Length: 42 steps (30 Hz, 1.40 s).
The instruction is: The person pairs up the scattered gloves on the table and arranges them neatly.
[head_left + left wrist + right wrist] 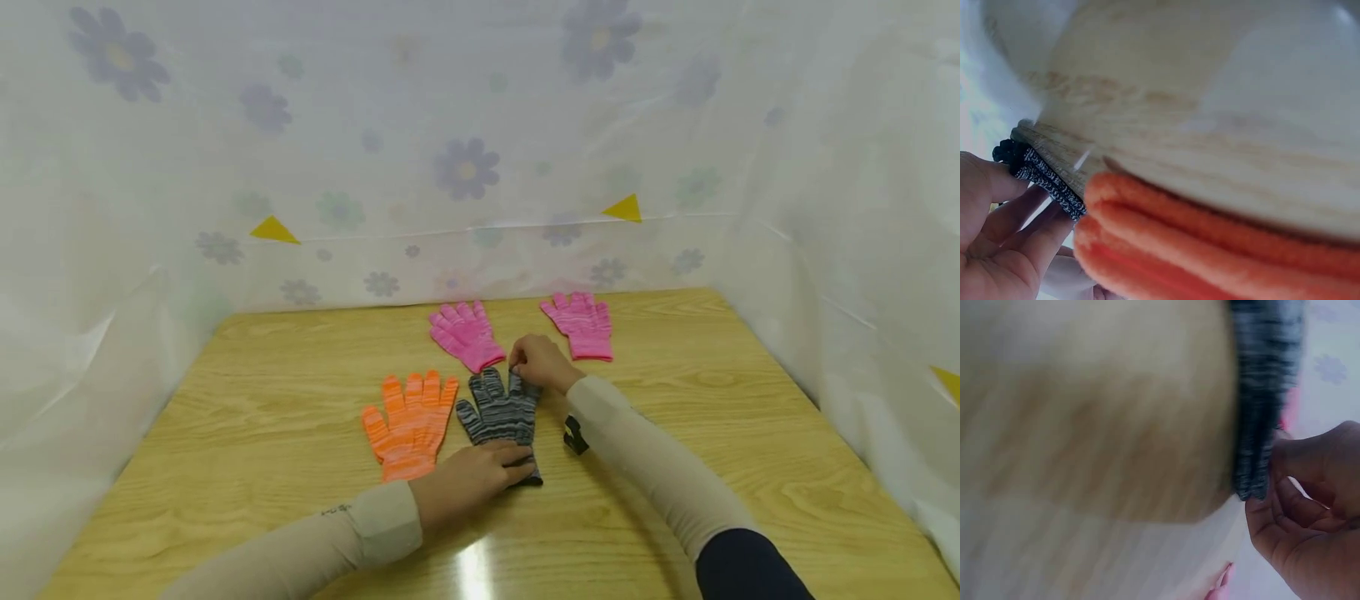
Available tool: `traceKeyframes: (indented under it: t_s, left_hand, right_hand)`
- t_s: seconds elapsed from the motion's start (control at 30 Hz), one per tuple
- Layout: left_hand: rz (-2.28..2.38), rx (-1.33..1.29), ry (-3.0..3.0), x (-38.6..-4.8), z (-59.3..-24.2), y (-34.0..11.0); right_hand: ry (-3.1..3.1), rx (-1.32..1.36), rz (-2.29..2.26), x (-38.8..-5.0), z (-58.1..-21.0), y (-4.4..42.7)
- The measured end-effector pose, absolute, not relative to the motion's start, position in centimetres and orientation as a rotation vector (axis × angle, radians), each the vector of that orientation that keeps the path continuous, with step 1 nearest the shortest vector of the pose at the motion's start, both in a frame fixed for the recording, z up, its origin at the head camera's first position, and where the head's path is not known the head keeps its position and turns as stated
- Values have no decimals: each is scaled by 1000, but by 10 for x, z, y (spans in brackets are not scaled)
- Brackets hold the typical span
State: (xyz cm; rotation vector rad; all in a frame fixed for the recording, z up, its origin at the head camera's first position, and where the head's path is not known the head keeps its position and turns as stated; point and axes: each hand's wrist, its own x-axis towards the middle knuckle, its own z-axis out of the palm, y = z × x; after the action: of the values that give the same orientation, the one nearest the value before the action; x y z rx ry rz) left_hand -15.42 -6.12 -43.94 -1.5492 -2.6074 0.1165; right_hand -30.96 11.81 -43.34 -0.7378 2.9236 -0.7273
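Observation:
A black-and-grey striped knit glove (pixel 504 417) lies on the wooden table, its fingers toward the back. My left hand (pixel 471 482) rests across its cuff with the fingers extended. In the left wrist view, the left hand (pixel 1004 231) is beside the dark cuff (pixel 1050 181). At the glove's far end, my right hand (pixel 542 363) pinches a fingertip. The right wrist view shows the right hand (pixel 1310 500) with thumb and fingers on the dark knit (pixel 1260 406). An orange knit glove (pixel 411 425) lies flat just left of the grey one.
Behind lie two pink knit gloves, one (pixel 467 333) at the centre and another (pixel 581 323) farther right. The wooden table (pixel 247 417) is enclosed by a flower-printed plastic sheet (pixel 337 167). Yellow triangles (pixel 274 229) are stuck on the sheet.

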Motion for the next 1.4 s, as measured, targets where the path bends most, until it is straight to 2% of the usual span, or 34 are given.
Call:
traceKeyframes:
  t_s: [0.37, 0.77, 1.07, 1.4]
  left_hand:
    - [232, -1555, -2641, -157, -437, -57]
    - [215, -1568, -2654, -158, -436, -56]
    - [203, -1585, -2658, -157, -436, -57]
    - [249, -1577, -2640, -157, -434, -56]
  right_hand:
    - [2863, -822, -539, -306, -415, 103]
    - [2946, -854, -441, -312, -422, 85]
    - [2808, -814, -498, -313, -422, 83]
    - [2917, -902, -591, -316, -426, 82]
